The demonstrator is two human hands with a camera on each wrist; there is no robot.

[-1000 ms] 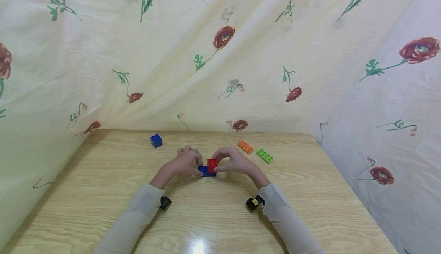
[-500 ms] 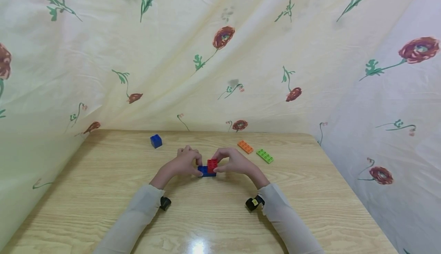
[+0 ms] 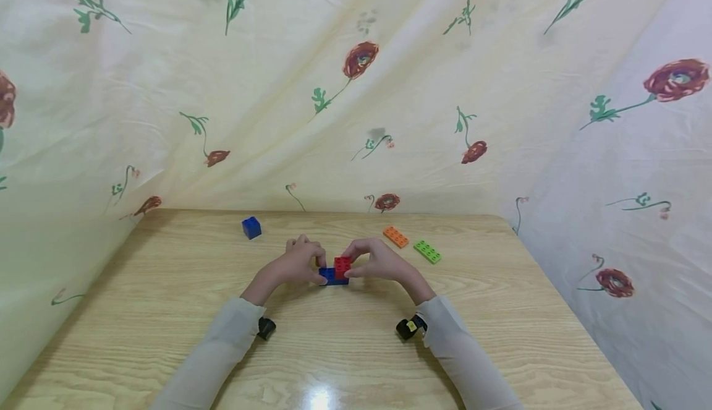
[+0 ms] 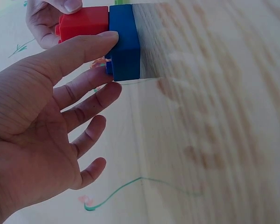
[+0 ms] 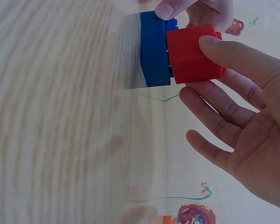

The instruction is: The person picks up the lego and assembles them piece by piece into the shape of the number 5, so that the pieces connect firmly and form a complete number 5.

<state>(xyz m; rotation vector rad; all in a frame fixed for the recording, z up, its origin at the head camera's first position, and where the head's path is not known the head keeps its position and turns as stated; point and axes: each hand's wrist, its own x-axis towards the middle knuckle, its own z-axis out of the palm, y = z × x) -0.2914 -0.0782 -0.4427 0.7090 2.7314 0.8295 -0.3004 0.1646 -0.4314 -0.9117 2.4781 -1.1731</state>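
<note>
On the table, a long blue toy building brick (image 3: 334,281) lies with a red building brick (image 3: 342,266) over its right part. My left hand (image 3: 297,263) pinches the blue brick at its left end between thumb and fingers; in the left wrist view the thumb presses its near side. My right hand (image 3: 381,261) pinches the red brick, the thumb on its near face. In the right wrist view a thin gap with blue studs shows between the red brick (image 5: 193,53) and the blue brick (image 5: 154,51), and the red one sits slightly tilted.
A small blue brick (image 3: 251,227) stands at the back left of the wooden table (image 3: 334,360). Towards the back right lie an orange flat brick (image 3: 396,237) and a green flat brick (image 3: 428,251). A flowered cloth (image 3: 289,88) hangs behind the table.
</note>
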